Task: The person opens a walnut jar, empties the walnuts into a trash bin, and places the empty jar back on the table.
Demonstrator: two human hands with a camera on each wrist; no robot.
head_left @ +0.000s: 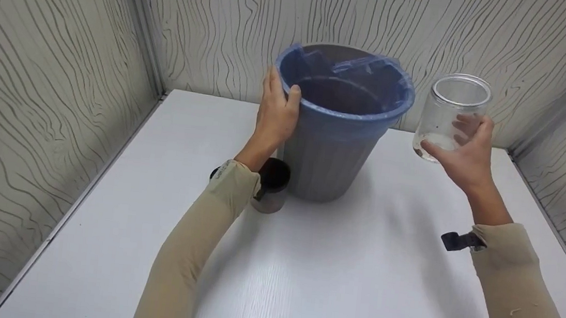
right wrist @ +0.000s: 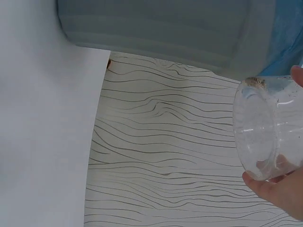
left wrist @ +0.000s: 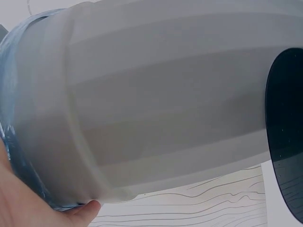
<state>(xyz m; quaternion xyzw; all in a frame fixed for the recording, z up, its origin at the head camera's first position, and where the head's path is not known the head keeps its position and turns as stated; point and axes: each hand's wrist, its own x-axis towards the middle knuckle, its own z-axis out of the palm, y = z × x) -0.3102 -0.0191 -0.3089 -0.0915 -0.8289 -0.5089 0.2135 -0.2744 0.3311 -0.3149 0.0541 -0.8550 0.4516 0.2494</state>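
Note:
A grey trash bin with a blue liner folded over its rim leans a little on the white table. My left hand rests against the outside of the bin at its left rim, fingers extended and thumb spread toward the front. In the left wrist view the thumb lies along the bin's edge. To the right of the bin, my right hand holds a clear jar around its side, mouth upward and lidless. Dark brown specks cling near the jar's base.
Beside the bin's lower left, partly behind my left forearm, stands a cylindrical container with a dark top. Walls with a wood-grain pattern enclose the white table at the back and on both sides.

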